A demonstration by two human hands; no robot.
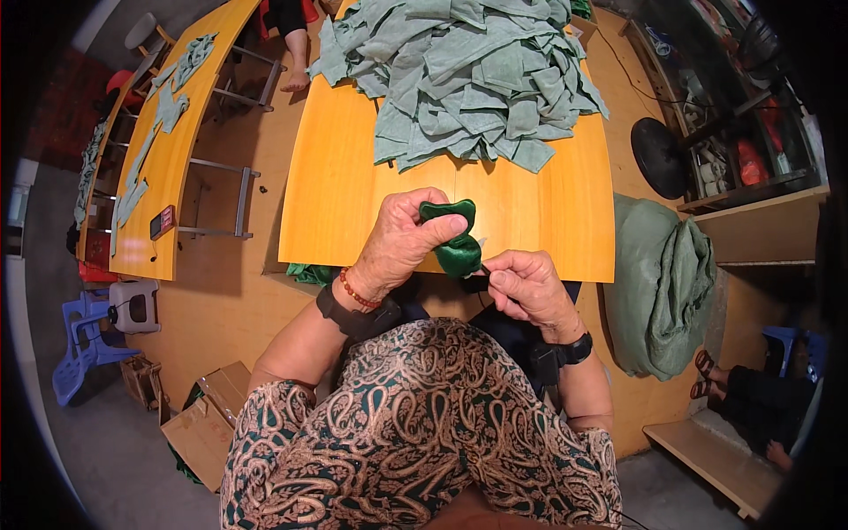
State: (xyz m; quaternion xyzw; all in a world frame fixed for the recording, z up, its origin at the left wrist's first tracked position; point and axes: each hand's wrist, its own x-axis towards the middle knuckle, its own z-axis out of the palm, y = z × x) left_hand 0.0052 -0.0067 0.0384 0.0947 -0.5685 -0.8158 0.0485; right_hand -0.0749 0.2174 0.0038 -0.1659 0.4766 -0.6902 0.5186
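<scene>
Left hand (406,234) half curled, thumb on top, the person grips a shiny dark green piece of cloth (459,258) just above the near edge of the table (327,177). It is drawn in at the middle, by the thumb. Its long axis runs nearly in line with the person's body, leaning a little: the far end lifts beyond the left thumb, the near end points back toward the person and slightly right. That near end meets the right hand (530,291), whose thumb and forefinger pinch something thin and dark (485,270), too small for me to make out.

Around them, from the left: a blue plastic seat (75,371), a yellow side table (132,252) with pale green strips (163,115) trailing along it, a cardboard box (199,433), then a heap of grey-green cloth (477,79) on the table's far part, and just beside the table a big green bundle (658,291), near another person's sandalled feet (704,362).
</scene>
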